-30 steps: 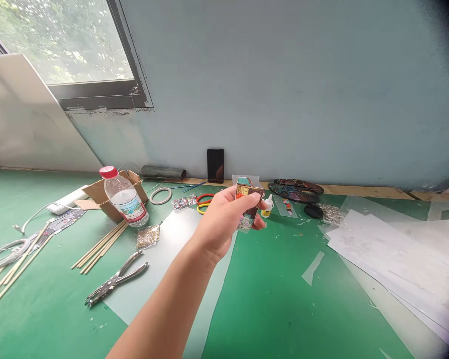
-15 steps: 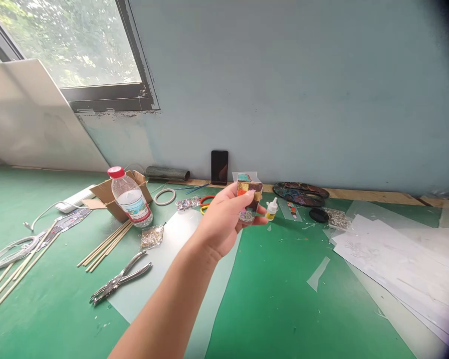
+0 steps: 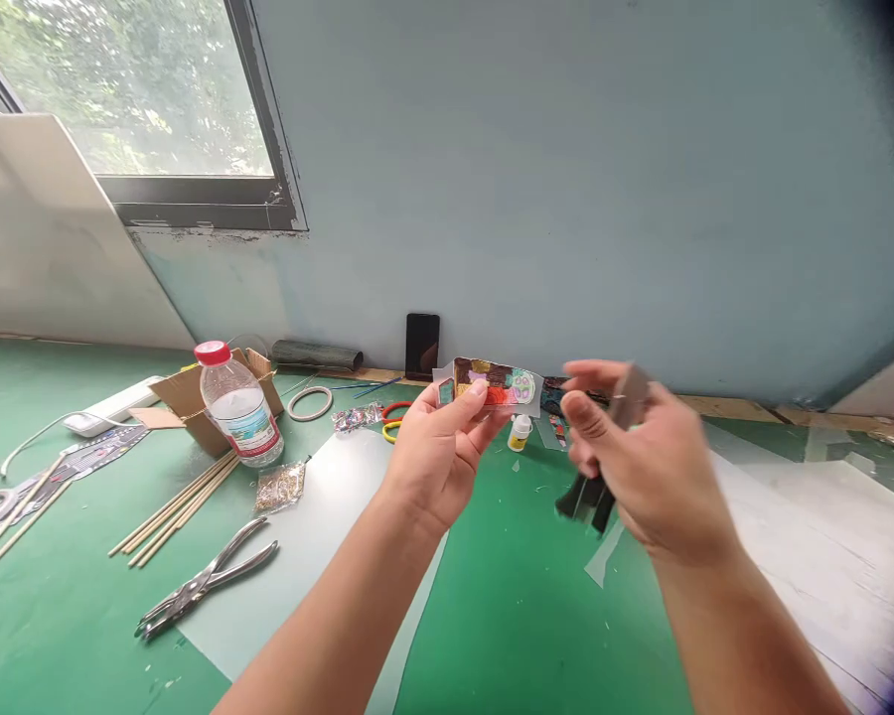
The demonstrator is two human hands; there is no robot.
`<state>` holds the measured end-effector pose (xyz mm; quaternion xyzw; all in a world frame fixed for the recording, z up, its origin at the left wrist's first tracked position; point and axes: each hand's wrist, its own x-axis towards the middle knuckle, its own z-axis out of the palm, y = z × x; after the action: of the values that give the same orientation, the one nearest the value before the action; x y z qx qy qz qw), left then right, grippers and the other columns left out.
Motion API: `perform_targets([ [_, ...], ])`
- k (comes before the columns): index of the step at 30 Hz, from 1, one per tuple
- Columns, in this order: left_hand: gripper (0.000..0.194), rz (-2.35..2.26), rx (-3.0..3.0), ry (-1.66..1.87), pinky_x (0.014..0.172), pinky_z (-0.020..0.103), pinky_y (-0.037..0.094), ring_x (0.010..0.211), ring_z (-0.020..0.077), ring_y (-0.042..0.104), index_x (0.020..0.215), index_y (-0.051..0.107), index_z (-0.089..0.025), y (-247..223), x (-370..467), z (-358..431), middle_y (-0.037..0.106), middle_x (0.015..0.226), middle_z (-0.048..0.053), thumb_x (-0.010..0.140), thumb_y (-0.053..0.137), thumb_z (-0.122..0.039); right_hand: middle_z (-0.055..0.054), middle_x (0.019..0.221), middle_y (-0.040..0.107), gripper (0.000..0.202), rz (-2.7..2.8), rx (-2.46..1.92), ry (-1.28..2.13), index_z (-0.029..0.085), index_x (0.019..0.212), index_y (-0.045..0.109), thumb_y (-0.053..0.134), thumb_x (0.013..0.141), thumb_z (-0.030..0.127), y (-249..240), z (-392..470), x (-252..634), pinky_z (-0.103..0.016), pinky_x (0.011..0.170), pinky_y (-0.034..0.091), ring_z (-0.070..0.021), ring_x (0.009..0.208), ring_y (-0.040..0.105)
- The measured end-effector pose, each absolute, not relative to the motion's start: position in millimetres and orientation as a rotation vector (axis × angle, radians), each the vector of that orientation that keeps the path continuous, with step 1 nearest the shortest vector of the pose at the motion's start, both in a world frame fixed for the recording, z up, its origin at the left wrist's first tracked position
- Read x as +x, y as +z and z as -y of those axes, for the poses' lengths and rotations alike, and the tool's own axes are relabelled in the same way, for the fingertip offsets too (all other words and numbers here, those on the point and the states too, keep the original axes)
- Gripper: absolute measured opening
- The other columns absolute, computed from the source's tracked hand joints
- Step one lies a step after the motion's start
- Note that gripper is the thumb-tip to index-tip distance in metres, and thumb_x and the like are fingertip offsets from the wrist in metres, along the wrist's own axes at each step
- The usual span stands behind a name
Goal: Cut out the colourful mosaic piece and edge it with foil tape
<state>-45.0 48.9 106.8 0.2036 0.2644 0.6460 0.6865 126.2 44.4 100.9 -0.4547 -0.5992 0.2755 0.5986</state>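
Observation:
My left hand (image 3: 441, 447) pinches a small piece of clear film with a brightly coloured drawing (image 3: 503, 385), held level above the table. To its right, my right hand (image 3: 641, 452) is closed around a dark stapler-like tool (image 3: 585, 501), its black ends pointing down. Motion blur hides the tool's exact kind. The tool and the film piece are apart. Just beyond and below the left fingers stands a small white glue bottle (image 3: 520, 433) with a yellow label. Another coloured film piece (image 3: 558, 431) lies partly hidden behind my right hand.
On the left are a water bottle (image 3: 239, 407), an open cardboard box (image 3: 186, 397), wooden sticks (image 3: 179, 508) and a metal hole punch (image 3: 205, 581). A phone (image 3: 422, 346) leans against the wall. White sheets (image 3: 790, 536) lie at right, a translucent sheet (image 3: 320, 556) under my left arm.
My right hand has come into view from the right with the dark tool. In my left hand the coloured film piece has turned from upright to lengthwise. The view has shifted slightly right.

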Motion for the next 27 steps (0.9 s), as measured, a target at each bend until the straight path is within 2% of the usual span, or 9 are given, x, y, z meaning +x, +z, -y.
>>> perform_targets([
  [2,0.020,-0.582,0.440,1.435,0.080,0.024,0.061,0.078,0.0099,0.071,0.089,0.063,-0.014,105,-42,-47,0.073,0.087,0.003,0.081,0.081,-0.008,0.004,0.062,0.054,0.046,1.453,-1.142,0.839,0.020,0.104,0.071,0.082,0.079,0.057,97,-48,118,-0.025,0.040,0.038,-0.0093,0.045,0.045],
  [4,0.024,-0.579,0.478,1.395,0.082,0.026,0.062,0.082,0.0118,0.071,0.090,0.062,-0.014,103,-41,-47,0.074,0.091,0.004,0.078,0.083,-0.011,0.006,0.052,0.047,0.042,1.428,-1.183,0.885,0.019,0.094,0.071,0.080,0.080,0.057,95,-48,112,-0.024,0.041,0.036,-0.0102,0.045,0.043],
  [6,0.030,-0.619,0.575,1.342,0.080,0.028,0.061,0.086,0.0143,0.072,0.091,0.062,-0.014,100,-42,-48,0.074,0.096,0.006,0.074,0.087,-0.014,0.005,0.050,0.047,0.040,1.357,-1.168,0.866,0.018,0.089,0.070,0.078,0.083,0.056,95,-46,109,-0.025,0.041,0.036,-0.0108,0.045,0.043],
  [9,0.038,-0.753,0.791,1.274,0.071,0.025,0.056,0.075,0.0125,0.067,0.096,0.061,-0.016,98,-49,-52,0.073,0.087,0.003,0.071,0.089,-0.016,0.005,0.052,0.049,0.038,1.289,-1.146,0.878,0.017,0.089,0.071,0.077,0.084,0.054,98,-45,111,-0.026,0.042,0.039,-0.0111,0.045,0.045],
  [12,0.033,-0.849,1.114,1.221,0.069,0.024,0.050,0.069,0.0107,0.062,0.101,0.066,-0.016,101,-60,-53,0.070,0.079,0.001,0.077,0.087,-0.025,0.004,0.054,0.051,0.036,1.332,-1.175,0.854,0.017,0.086,0.070,0.077,0.084,0.052,101,-45,116,-0.025,0.043,0.039,-0.0107,0.046,0.045],
  [15,0.024,-0.912,1.436,1.145,0.068,0.025,0.048,0.073,0.0133,0.062,0.092,0.072,-0.014,107,-69,-51,0.072,0.083,0.005,0.088,0.076,-0.037,0.004,0.055,0.050,0.033,1.487,-1.201,0.844,0.018,0.080,0.070,0.077,0.084,0.050,104,-44,119,-0.025,0.044,0.038,-0.0105,0.048,0.044],
  [20,0.037,-0.973,1.642,1.026,0.054,0.024,0.035,0.061,0.0119,0.054,0.075,0.069,-0.014,112,-78,-49,0.067,0.069,0.004,0.093,0.069,-0.047,0.005,0.052,0.046,0.032,1.613,-1.158,0.869,0.018,0.078,0.070,0.074,0.088,0.049,106,-42,119,-0.025,0.044,0.034,-0.0098,0.046,0.042],
  [24,0.041,-0.737,1.414,0.893,0.075,0.027,0.051,0.079,0.0170,0.067,0.090,0.072,-0.016,108,-80,-50,0.072,0.088,0.008,0.094,0.064,-0.056,0.001,0.063,0.060,0.034,1.652,-1.117,0.885,0.018,0.083,0.070,0.076,0.086,0.052,108,-42,121,-0.025,0.045,0.033,-0.0096,0.049,0.043],
  [27,0.046,-0.604,1.197,0.780,0.081,0.035,0.057,0.077,0.0168,0.067,0.103,0.074,-0.020,105,-80,-51,0.071,0.101,0.008,0.095,0.059,-0.062,-0.001,0.068,0.066,0.035,1.668,-1.117,0.867,0.019,0.086,0.068,0.075,0.088,0.053,110,-41,122,-0.025,0.047,0.036,-0.0123,0.055,0.051],
])
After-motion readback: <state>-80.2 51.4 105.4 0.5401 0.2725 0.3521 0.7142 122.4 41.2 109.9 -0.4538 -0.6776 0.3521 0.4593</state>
